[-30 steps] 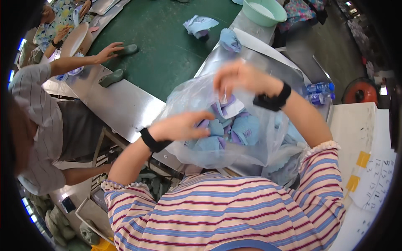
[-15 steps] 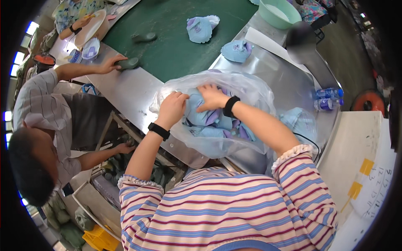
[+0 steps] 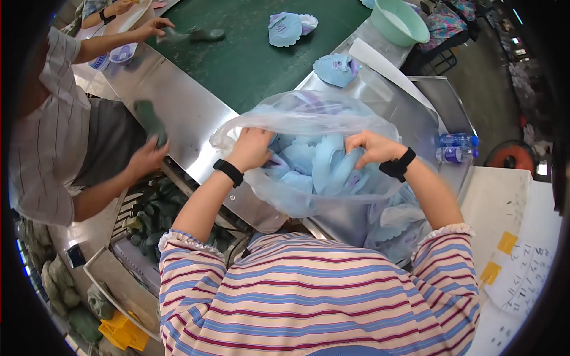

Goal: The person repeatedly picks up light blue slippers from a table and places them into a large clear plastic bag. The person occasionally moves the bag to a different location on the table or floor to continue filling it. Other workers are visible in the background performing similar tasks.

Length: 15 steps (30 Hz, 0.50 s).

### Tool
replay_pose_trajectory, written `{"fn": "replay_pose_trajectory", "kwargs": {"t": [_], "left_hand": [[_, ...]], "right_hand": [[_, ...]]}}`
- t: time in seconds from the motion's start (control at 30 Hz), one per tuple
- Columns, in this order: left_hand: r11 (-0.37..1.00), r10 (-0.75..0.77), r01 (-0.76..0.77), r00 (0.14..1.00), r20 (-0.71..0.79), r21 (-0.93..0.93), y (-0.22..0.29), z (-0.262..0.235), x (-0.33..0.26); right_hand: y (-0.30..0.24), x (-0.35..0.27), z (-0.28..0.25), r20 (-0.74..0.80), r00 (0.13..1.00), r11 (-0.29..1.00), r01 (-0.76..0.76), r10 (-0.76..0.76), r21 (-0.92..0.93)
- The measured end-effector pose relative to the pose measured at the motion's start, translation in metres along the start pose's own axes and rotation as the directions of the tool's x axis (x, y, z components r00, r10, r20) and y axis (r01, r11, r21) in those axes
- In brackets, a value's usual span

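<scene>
A clear plastic bag (image 3: pixel 325 123) lies open on the metal table before me, filled with light-blue, purple-marked pieces that look like shoe uppers. My right hand (image 3: pixel 373 148) is inside its right part, thumb and fingers closed on the edge of a light-blue shoe upper (image 3: pixel 345 167). At the bag's left side, my left hand (image 3: pixel 252 148) reaches in beside other uppers (image 3: pixel 300 155); plastic and the pieces cover its fingertips, so its grip is hidden. Beyond the bag, one upper (image 3: pixel 335 70) lies on the metal and another (image 3: pixel 285 29) on the green surface.
On my left a co-worker's hand (image 3: pixel 148 159) holds a dark green shoe last, above a crate of lasts (image 3: pixel 160 216). A green basin (image 3: pixel 401 22) stands far right. Two bottles (image 3: pixel 456 154) lie at the right edge, above a white board (image 3: pixel 499 207). More bagged uppers (image 3: pixel 396 222) sit near my right arm.
My right hand has moved right and now grips an upper; my left hand has shifted slightly. The uppers in the bag lie differently. The co-worker has lifted a shoe last off the table edge.
</scene>
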<state>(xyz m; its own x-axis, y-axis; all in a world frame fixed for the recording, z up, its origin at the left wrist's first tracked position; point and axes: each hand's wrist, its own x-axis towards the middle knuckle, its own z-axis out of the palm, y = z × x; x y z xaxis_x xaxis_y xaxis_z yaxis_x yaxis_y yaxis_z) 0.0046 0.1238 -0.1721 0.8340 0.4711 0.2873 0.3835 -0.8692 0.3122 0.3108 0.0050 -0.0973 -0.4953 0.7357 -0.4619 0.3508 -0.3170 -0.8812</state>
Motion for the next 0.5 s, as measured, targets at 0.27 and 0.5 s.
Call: {"fn": "replay_pose_trajectory", "kwargs": {"t": [0.27, 0.5], "left_hand": [[0.933, -0.311, 0.347, 0.636, 0.707, 0.098, -0.026, -0.012, 0.024], [0.369, -0.085, 0.182, 0.983, 0.162, -0.911, 0.085, -0.093, 0.048]], "right_hand": [[0.013, 0.005, -0.002, -0.173, 0.981, 0.604, 0.189, -0.084, 0.774], [0.001, 0.035, 0.009, -0.214, 0.953, 0.633, 0.301, -0.213, 0.713]]}}
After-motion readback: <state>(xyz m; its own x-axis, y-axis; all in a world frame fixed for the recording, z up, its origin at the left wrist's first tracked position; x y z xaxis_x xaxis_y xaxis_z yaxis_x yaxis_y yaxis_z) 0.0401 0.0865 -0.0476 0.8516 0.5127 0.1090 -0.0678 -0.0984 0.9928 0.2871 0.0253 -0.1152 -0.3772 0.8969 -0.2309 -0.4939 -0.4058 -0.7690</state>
